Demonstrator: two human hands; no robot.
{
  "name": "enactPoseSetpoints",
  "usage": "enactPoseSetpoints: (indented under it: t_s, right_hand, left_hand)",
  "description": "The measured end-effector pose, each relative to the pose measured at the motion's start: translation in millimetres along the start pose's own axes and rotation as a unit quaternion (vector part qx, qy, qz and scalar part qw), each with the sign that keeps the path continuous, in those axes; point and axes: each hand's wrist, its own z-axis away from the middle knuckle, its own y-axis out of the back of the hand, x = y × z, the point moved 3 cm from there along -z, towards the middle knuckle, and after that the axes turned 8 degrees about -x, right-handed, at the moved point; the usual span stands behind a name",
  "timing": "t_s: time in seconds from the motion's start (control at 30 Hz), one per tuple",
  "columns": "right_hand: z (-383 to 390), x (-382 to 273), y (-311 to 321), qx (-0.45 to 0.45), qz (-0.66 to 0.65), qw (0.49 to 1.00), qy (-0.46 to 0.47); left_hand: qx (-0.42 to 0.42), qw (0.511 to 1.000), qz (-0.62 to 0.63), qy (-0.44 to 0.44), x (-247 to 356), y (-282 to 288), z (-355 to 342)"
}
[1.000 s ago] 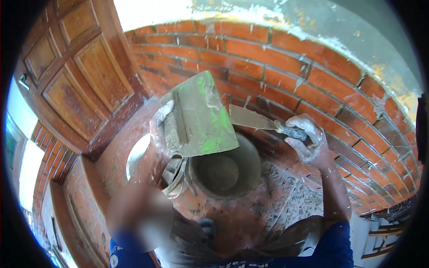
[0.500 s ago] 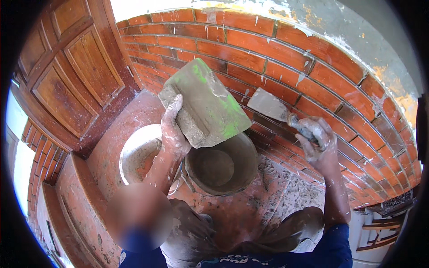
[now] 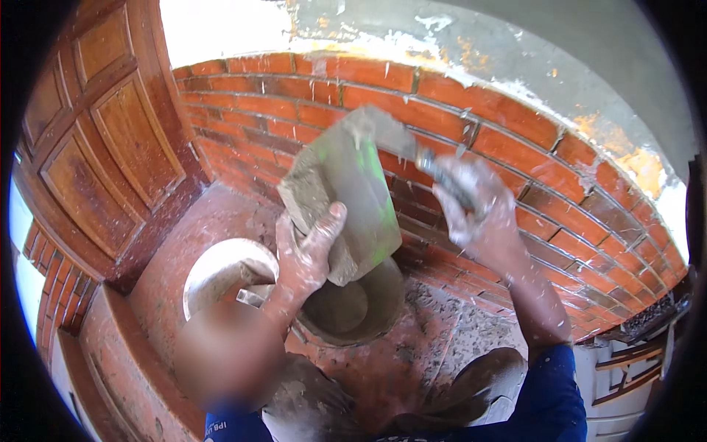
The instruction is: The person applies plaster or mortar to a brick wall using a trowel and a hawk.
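Observation:
My left hand point(image 3: 305, 254), splashed with plaster, is closed around the thick handle block of a plastering float point(image 3: 353, 195). The float's flat board is grey with mortar and shows bright green patches; it is tilted. In my right hand point(image 3: 482, 206) I grip the handle of a putty knife point(image 3: 394, 136). Its wide coated blade lies at the board's upper corner and appears to touch it. Below the float stands a dark round bucket point(image 3: 394, 298), partly hidden by the board. The right hand is slightly blurred by motion.
A white tub point(image 3: 197, 276) with a tool inside stands left of the bucket. Ahead runs a splattered red brick wall point(image 3: 442, 110) with grey plaster above. A wooden door point(image 3: 110, 147) is at the left, beside a step point(image 3: 147, 353). Mortar crumbs litter the floor point(image 3: 471, 324).
The putty knife has swung left from beside the float to the board's upper corner. The float has turned more upright and sits slightly lower in view. The view has shifted a little.

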Motion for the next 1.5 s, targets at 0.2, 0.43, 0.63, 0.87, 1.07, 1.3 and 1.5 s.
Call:
enactPoseSetpoints:
  t_s: [0.2,0.43,0.63,0.87,1.07,1.3,1.5]
  right_hand:
    - [-106,38,75,0.028,-0.006,0.996,-0.089]
    - [-91,79,124,0.049,-0.127,0.968,-0.209]
    - [-112,38,93,0.004,-0.009,0.988,-0.152]
    - [-133,99,101,0.017,0.042,0.982,-0.182]
    - [-42,103,177,0.081,-0.014,0.98,-0.181]
    - [-77,65,115,0.053,0.0,0.993,-0.109]
    - [-154,80,47,0.003,0.088,0.988,-0.125]
  left_hand:
    - [-0.036,0.999,-0.006,-0.013,-13,-11,-3]
    - [-0.041,0.999,0.014,0.01,-22,1,0]
    - [-0.033,0.999,0.008,0.033,-34,9,3]
    - [-0.044,0.998,-0.004,0.045,-39,-7,0]
    - [-0.015,0.995,0.055,0.077,-39,5,4]
    - [-0.001,0.98,0.166,0.111,-59,-13,-1]
    - [0.02,0.976,0.185,0.115,-58,-11,5]
